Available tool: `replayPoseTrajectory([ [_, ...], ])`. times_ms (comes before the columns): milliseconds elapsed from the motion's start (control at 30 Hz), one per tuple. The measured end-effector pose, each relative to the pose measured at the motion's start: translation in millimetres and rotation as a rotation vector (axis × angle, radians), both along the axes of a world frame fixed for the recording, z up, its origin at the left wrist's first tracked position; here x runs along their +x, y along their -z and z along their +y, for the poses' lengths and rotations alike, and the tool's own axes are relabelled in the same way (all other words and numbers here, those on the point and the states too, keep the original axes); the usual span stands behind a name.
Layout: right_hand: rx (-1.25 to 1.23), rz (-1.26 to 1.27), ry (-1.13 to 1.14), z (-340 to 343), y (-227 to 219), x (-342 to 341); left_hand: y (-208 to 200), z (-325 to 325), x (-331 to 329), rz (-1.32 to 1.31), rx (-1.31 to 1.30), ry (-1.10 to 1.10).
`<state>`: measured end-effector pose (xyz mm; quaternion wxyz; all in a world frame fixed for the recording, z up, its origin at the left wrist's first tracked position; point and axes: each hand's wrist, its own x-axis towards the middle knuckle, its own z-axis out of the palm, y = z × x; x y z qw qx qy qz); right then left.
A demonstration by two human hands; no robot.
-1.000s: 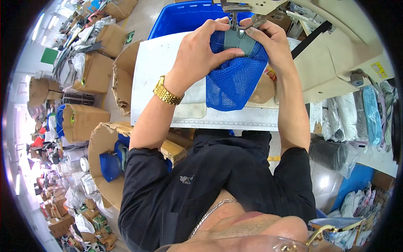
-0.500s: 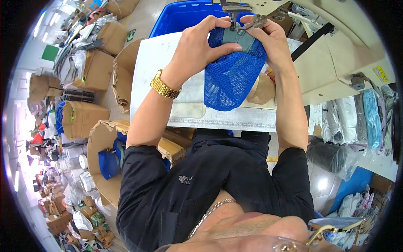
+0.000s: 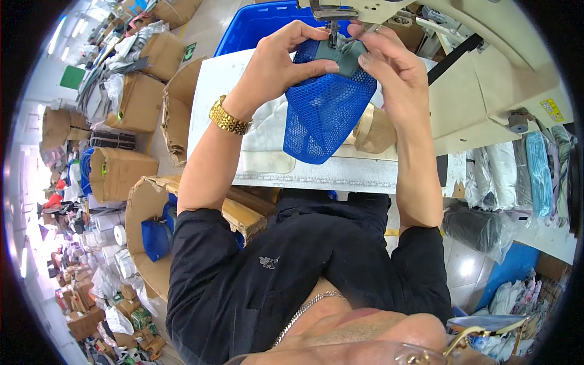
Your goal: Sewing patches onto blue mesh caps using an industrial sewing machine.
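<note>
A blue mesh pouch (image 3: 325, 115) with a grey-green fabric band (image 3: 348, 59) along its top edge lies under the presser foot (image 3: 333, 38) of a sewing machine (image 3: 480, 91). My left hand (image 3: 286, 58) pinches the pouch's left side, thumb on top of the fabric close to the foot. With its fingers bent around the band, my right hand (image 3: 395, 70) grips the right side next to the needle area. The pouch's lower part hangs toward me over the table. The undersides of the held fabric are hidden.
A blue plastic bin (image 3: 258, 27) stands behind the white sewing table (image 3: 213, 91). On the table, a tan roll (image 3: 374, 131) sits beside my right wrist. An open cardboard box (image 3: 143, 213) with blue pieces is at my left. Wrapped fabric (image 3: 486, 176) lies at the right.
The pouch has shifted slightly left and turned at the presser foot. My left hand moved a little left with it; my right fingers took a fresh position, thumb now on the grey-green band.
</note>
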<state>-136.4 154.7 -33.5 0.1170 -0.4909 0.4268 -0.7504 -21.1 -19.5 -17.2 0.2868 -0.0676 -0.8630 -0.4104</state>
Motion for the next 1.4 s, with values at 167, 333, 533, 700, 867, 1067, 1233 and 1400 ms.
replayPoseTrajectory([
  [167,0.064,-0.046,-0.007,9.0,-2.0,0.4,-4.1,1.1,0.9,-0.037,0.056,0.038],
  [333,0.065,0.001,-0.004,11.7,5.4,-4.7,-8.9,1.6,0.0,-0.139,0.162,0.053],
  [533,0.13,-0.064,0.009,12.4,11.5,5.5,-10.2,-11.1,-4.8,-0.188,0.168,0.122],
  [700,0.129,-0.137,0.008,11.6,13.0,11.6,-19.5,-20.4,-8.6,-0.272,0.134,0.169],
  [867,0.134,-0.163,0.034,14.4,16.3,19.9,-19.1,-30.0,-11.8,-0.342,0.071,0.184],
  [1067,0.243,0.031,0.188,14.1,23.3,7.5,-42.4,-17.7,2.0,-0.214,-0.249,0.048],
  [1233,0.394,-0.113,0.036,12.6,14.6,3.9,-79.4,40.7,36.2,-0.23,-0.452,-0.089],
  [1400,0.326,-0.077,0.029,6.3,21.5,2.3,-53.8,66.0,41.2,-0.097,-0.671,-0.398],
])
